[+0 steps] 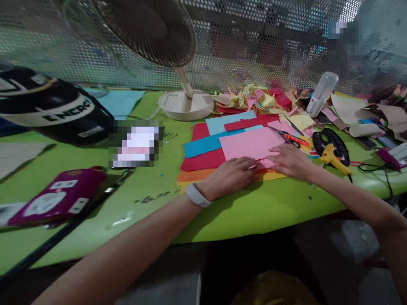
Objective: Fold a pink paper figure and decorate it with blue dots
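A sheet of pink paper [244, 144] lies on top of a stack of coloured paper in front of me. My left hand [230, 176], with a pale band [197, 195] at the wrist, has its bent fingers together at the sheet's lower edge. The thumb is mostly hidden. My right hand [291, 160] is spread over the paper's right part, fingertips touching a pink piece near the lower edge. Just beyond it lie scissors [288, 137] and an orange-handled cutter [298, 140]. Blue paper [203, 147] and red paper [203, 163] show beneath.
A fan [186, 103] stands behind the stack, beside a heap of paper scraps [254, 98]. At right are a yellow glue gun [335, 160], a black palette [332, 142] and a clear bottle [322, 94]. At left are a phone [136, 146], a purple power strip [60, 197] and a black bag [63, 110].
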Available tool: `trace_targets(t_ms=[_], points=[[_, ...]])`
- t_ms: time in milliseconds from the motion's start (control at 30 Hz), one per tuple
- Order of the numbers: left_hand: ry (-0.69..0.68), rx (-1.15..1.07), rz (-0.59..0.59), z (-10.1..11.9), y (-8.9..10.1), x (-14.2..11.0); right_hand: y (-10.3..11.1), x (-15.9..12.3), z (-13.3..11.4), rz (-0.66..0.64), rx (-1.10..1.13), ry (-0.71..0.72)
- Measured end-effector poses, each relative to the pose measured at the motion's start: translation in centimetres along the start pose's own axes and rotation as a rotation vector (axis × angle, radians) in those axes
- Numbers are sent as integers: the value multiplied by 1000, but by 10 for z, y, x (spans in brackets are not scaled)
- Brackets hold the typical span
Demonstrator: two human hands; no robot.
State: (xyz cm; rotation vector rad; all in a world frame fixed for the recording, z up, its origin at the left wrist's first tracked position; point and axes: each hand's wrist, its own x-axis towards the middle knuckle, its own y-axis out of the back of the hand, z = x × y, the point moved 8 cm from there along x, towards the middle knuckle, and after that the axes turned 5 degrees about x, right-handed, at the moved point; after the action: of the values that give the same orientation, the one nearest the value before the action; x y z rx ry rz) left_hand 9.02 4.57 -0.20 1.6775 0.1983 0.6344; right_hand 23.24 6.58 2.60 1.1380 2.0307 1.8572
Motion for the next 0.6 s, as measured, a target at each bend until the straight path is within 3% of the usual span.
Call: trace_targets(t_ms=[167, 600], points=[[16, 54, -36, 0, -1, 1, -19, -15, -6, -55, -204, 109], [-45, 44, 16, 1, 0, -6, -28, -16, 0, -67, -122, 85]])
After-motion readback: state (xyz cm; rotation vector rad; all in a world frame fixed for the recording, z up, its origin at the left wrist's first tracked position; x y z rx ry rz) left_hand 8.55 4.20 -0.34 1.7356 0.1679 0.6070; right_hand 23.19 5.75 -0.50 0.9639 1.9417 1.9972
